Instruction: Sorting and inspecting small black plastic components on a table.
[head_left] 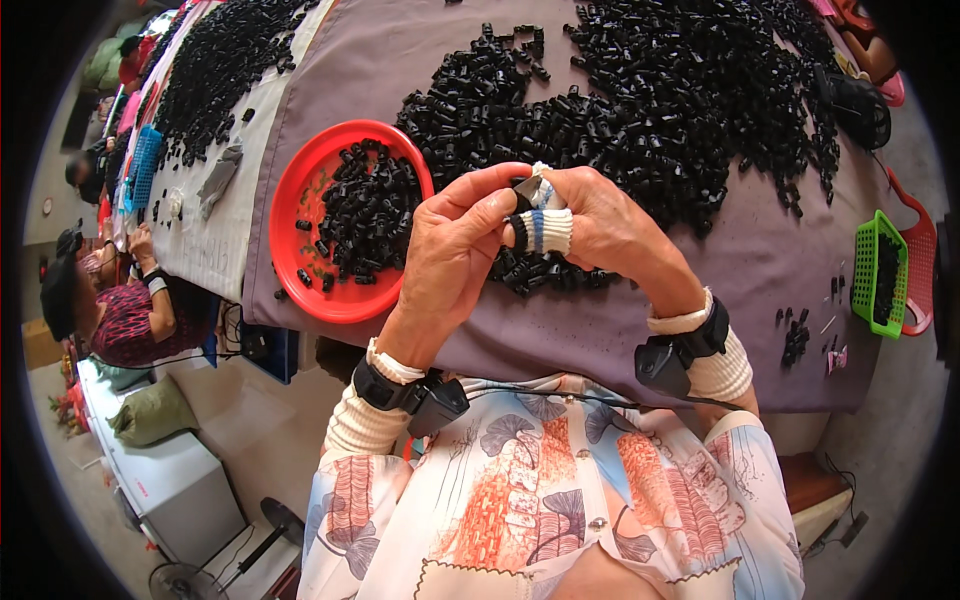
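Both hands meet in front of me above the near edge of a heap of small black plastic parts point(690, 100). My left hand point(445, 250) pinches one black plastic part point(520, 203) between thumb and fingers, mostly hidden by them. Closed close beside it, my right hand point(615, 220) wears white knit finger covers with blue stripes. A small grey pointed blade point(529, 186) shows at the right fingers, touching or nearly touching the part; its handle is hidden. Left of my hands stands a red round basin point(281, 235) with many black parts in it.
A purple cloth point(560, 335) covers the table. At the right are a green basket point(862, 275), a red basket point(922, 270) and a few loose black parts point(796, 340). Another person point(135, 315) sits at a neighbouring table on the left, with another black heap point(215, 80).
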